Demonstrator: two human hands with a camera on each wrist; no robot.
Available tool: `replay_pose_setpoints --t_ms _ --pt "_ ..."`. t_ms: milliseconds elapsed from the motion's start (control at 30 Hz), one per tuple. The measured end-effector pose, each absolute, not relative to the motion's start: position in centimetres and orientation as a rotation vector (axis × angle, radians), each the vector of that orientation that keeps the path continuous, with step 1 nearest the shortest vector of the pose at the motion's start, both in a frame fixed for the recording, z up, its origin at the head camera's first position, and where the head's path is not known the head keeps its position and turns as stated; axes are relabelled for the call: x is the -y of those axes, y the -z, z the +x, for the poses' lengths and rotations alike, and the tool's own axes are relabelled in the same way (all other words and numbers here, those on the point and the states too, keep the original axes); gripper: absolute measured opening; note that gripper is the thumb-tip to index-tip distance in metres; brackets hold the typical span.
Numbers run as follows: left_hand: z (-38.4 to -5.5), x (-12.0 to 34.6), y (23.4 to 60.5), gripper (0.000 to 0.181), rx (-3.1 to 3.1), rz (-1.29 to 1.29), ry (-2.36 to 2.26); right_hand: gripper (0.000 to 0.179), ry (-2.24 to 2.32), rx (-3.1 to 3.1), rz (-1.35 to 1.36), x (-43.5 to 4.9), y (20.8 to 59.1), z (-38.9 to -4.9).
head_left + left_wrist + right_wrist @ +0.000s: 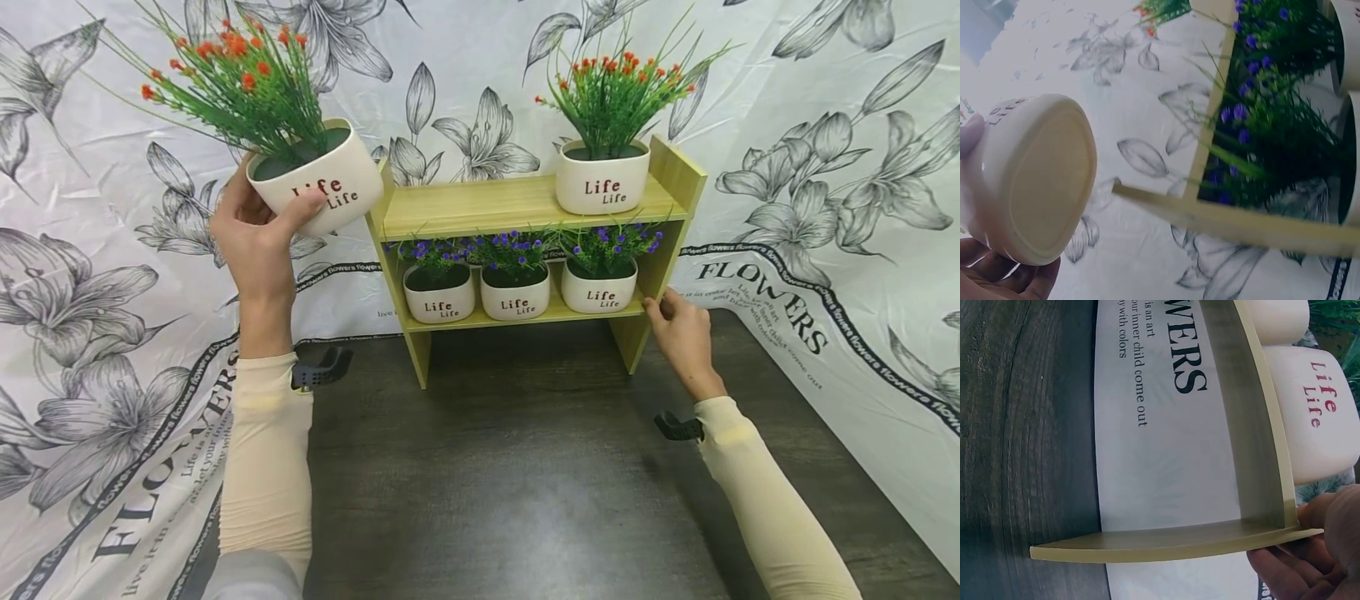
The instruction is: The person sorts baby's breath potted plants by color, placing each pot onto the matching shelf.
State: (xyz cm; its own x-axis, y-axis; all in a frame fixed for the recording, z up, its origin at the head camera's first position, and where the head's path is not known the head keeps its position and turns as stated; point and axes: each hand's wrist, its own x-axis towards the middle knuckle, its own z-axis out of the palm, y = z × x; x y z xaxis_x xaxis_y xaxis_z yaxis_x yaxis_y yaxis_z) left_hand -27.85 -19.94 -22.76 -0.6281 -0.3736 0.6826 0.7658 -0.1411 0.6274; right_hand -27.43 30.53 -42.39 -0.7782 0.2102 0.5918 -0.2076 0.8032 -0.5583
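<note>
My left hand (258, 237) grips a white pot of artificial orange-red flowers (318, 179), thumb across its front lettering. The pot is tilted in the air, up beside the left end of the wooden shelf's top board (465, 204). In the left wrist view the underside of the white pot (1054, 181) shows, apart from the shelf. With thumb and fingers on either side, my right hand (681, 329) pinches the shelf's right side panel (1166, 547) near the lower board. A second orange-flowered pot (602, 179) stands upright at the top board's right end.
Three white pots with purple flowers, a left one (438, 296), a middle one (515, 293) and a right one (598, 287), stand on the lower board. The shelf stands on a dark wood-grain table (487, 467). Behind hangs a flower-printed cloth (480, 125).
</note>
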Motion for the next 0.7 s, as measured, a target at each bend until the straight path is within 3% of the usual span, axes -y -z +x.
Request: replay_pose_setpoints --t_ms 433,700 --pt "-28.4 15.5 20.9 0.087 1.514 -0.594 1.886 0.024 -0.811 2.309 0.005 -30.6 42.5 -27.4" --pt "-29.3 13.3 20.8 0.083 1.615 -0.618 1.884 0.026 -0.835 2.321 -0.011 -30.5 42.5 -27.4"
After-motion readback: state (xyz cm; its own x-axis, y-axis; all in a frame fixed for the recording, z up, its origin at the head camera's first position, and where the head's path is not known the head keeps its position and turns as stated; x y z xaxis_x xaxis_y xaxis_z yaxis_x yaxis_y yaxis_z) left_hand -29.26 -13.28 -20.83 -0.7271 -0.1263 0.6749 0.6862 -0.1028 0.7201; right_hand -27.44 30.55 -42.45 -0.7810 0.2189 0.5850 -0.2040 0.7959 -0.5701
